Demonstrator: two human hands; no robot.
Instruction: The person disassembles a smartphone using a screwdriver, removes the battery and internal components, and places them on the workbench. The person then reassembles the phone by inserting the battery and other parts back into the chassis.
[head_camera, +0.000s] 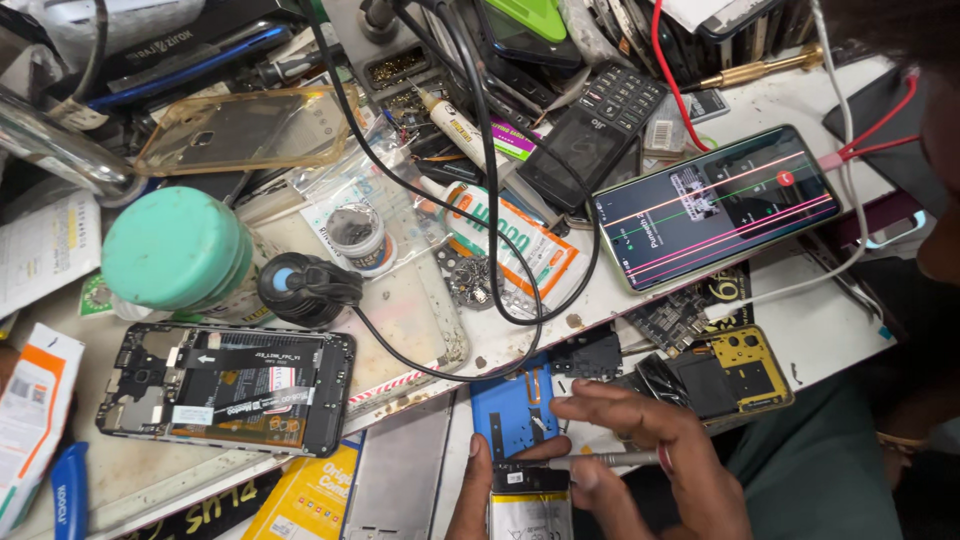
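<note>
Head view, looking down at a crowded repair bench. Well left of the grip lies an opened phone (226, 388) showing its insides, with a teal jar (176, 247) beyond it. At the bottom centre, the left hand (478, 492) steadies a small phone (530, 500) from its left edge, thumb pressed on the top. The right hand (650, 440) pinches a slim metal screwdriver (600, 460), tip resting on the phone's upper end. Keeping the tool seated and the phone braced seems wise. Further right a lit phone screen (715, 205) shows coloured lines.
</note>
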